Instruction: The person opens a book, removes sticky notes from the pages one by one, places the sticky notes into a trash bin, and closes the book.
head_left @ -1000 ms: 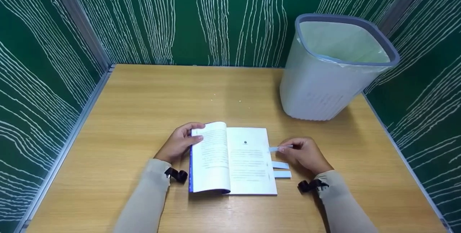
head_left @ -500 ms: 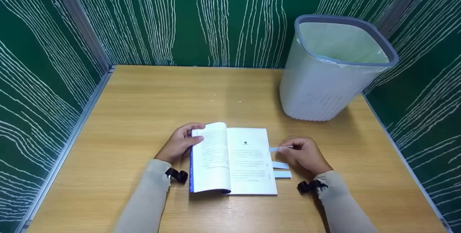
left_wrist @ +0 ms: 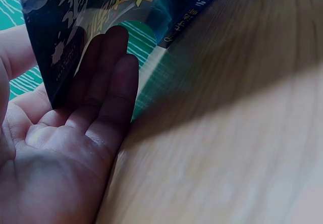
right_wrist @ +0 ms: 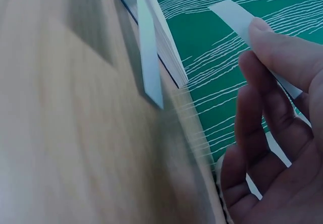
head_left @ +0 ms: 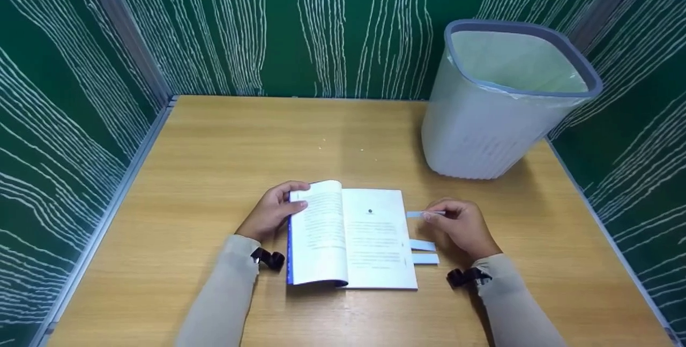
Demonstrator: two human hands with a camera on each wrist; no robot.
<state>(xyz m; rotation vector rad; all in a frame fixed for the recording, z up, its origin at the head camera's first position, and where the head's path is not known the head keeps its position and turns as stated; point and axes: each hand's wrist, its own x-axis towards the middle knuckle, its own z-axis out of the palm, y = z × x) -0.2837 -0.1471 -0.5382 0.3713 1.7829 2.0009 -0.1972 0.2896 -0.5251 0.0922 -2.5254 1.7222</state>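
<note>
An open book (head_left: 376, 245) lies on the table, its left-hand pages raised and curved. My left hand (head_left: 272, 209) holds those pages and the cover at the upper left edge, thumb on the page and fingers behind. In the left wrist view the dark cover (left_wrist: 53, 42) with white and gold lettering rests across the fingers. My right hand (head_left: 462, 226) pinches a pale blue paper strip (right_wrist: 231, 14) between thumb and index finger, its free end just off the book's right edge. Two more paper strips (head_left: 425, 258) stick out of that edge lower down.
A pale waste bin (head_left: 477, 127) with a grey rim and a light liner stands at the back right of the wooden table (head_left: 230, 143). Tiny white specks lie beyond the book. Green patterned walls enclose the table's back and sides.
My right hand has moved slightly up and right, drawing the pinched paper strip clear of the book's edge. The left hand keeps its hold on the book. The whole view has shifted slightly.
</note>
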